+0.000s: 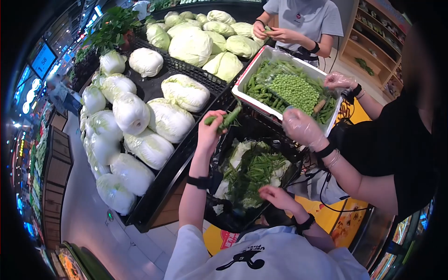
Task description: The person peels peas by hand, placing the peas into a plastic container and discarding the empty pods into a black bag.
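Note:
My left hand (212,127) is closed around several green pea pods (229,119), raised over the near corner of the black crate. Below it, the black crate (219,215) holds a heap of empty-looking green pods (262,169) and pale cabbage leaves (241,154). My right hand (279,198) is low over the crate's near right side, fingers loosely curved and slightly apart beside the pods, with nothing visible in them. Beyond the crate stands a white foam box (262,108) of pea pods, with shelled green peas (295,91) on clear plastic in its middle.
Napa cabbages (132,113) and round cabbages (190,48) fill black display trays on the left. A co-worker's gloved hands (304,127) are at the foam box's right side. Another person's hands (278,35) hold a pod behind it. Dark cables (326,191) hang at right.

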